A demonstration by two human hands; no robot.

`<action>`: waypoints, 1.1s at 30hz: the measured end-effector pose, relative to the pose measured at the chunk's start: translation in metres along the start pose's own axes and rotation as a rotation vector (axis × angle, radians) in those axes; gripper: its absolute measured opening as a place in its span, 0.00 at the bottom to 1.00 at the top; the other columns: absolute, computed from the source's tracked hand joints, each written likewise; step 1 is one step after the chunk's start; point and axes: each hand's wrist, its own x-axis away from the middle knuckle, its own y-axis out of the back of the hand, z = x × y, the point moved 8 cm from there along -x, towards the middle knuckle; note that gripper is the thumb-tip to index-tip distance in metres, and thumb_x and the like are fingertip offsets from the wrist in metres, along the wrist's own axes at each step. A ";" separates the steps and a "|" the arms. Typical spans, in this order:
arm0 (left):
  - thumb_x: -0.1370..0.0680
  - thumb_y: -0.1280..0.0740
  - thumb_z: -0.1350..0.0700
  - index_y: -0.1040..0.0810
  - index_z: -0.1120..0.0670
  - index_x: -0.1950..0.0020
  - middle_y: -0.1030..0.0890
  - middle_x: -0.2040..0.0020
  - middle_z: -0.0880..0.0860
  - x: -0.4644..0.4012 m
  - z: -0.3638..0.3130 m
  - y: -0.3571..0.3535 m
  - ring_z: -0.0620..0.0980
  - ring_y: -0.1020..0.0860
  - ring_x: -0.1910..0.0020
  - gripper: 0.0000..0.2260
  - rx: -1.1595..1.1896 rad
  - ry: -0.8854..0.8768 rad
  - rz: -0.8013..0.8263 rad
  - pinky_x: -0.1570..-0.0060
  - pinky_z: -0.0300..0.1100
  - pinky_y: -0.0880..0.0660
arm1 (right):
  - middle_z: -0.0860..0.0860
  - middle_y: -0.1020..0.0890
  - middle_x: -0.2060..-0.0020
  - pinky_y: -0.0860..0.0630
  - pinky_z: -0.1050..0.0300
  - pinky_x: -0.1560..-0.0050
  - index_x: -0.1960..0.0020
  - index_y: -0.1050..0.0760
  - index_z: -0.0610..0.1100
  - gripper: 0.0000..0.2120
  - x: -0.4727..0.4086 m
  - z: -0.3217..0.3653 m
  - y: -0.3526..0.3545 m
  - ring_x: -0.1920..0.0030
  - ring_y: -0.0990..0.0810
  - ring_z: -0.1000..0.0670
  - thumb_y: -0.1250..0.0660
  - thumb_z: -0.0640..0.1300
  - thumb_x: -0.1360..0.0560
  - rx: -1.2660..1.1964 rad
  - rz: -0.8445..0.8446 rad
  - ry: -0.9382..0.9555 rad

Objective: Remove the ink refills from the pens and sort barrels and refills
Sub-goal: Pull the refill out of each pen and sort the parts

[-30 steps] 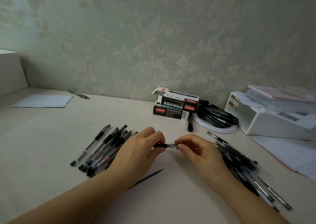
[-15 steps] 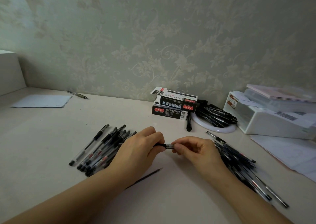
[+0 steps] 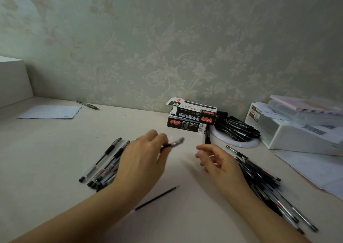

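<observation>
My left hand [image 3: 143, 157] grips a pen [image 3: 175, 143] whose blurred front end points up and to the right. My right hand [image 3: 217, 161] hovers a little to the right of it with loosely curled fingers and holds nothing that I can see. A row of several pens [image 3: 105, 164] lies left of my left hand, partly hidden by it. A bigger heap of pens [image 3: 263, 181] lies under and right of my right wrist. One thin black refill [image 3: 157, 198] lies alone on the table between my forearms.
Two stacked black pen boxes [image 3: 191, 116] stand at the wall. A white round dish with black pens [image 3: 235, 131] sits beside them, then a white plastic organizer [image 3: 297, 129] with papers. A sheet of paper [image 3: 50, 112] and a single pen [image 3: 87, 105] lie far left.
Both hands were pinching the pen together. Now my right hand has let go and drawn back to the right, while my left hand has lifted the pen up and away.
</observation>
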 end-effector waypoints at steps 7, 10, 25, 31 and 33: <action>0.19 0.46 0.51 0.27 0.48 0.43 0.28 0.52 0.48 0.003 0.053 0.003 0.51 0.27 0.55 0.10 -0.274 0.321 0.133 0.56 0.44 0.31 | 0.57 0.16 0.57 0.21 0.56 0.48 0.51 0.19 0.57 0.05 0.001 0.000 -0.002 0.56 0.20 0.57 0.33 0.51 0.22 0.018 0.016 0.002; 0.19 0.46 0.52 0.26 0.48 0.42 0.28 0.50 0.49 0.003 0.057 0.003 0.51 0.27 0.52 0.11 -0.341 0.345 0.185 0.53 0.44 0.30 | 0.57 0.16 0.57 0.21 0.58 0.49 0.52 0.19 0.56 0.05 0.001 0.001 -0.002 0.57 0.20 0.58 0.33 0.50 0.22 0.021 0.014 -0.003; 0.20 0.40 0.52 0.23 0.49 0.39 0.26 0.48 0.48 0.005 0.014 -0.008 0.50 0.25 0.51 0.12 -0.199 0.081 0.119 0.54 0.43 0.30 | 0.61 0.17 0.58 0.27 0.72 0.58 0.51 0.19 0.54 0.05 0.004 0.012 -0.004 0.57 0.20 0.60 0.31 0.45 0.23 0.160 0.019 0.052; 0.21 0.43 0.45 0.30 0.45 0.52 0.32 0.60 0.42 0.024 -0.034 -0.033 0.45 0.30 0.63 0.06 0.049 -0.199 0.287 0.66 0.39 0.33 | 0.54 0.24 0.53 0.29 0.59 0.61 0.50 0.28 0.48 0.08 0.006 0.027 0.029 0.56 0.23 0.53 0.33 0.52 0.23 0.950 -0.077 0.038; 0.22 0.43 0.43 0.33 0.46 0.55 0.32 0.62 0.43 0.025 -0.029 -0.038 0.45 0.31 0.65 0.08 0.018 -0.203 0.331 0.67 0.39 0.33 | 0.51 0.24 0.51 0.33 0.58 0.61 0.46 0.30 0.46 0.13 0.006 0.020 0.050 0.52 0.22 0.49 0.34 0.54 0.22 1.089 -0.088 -0.122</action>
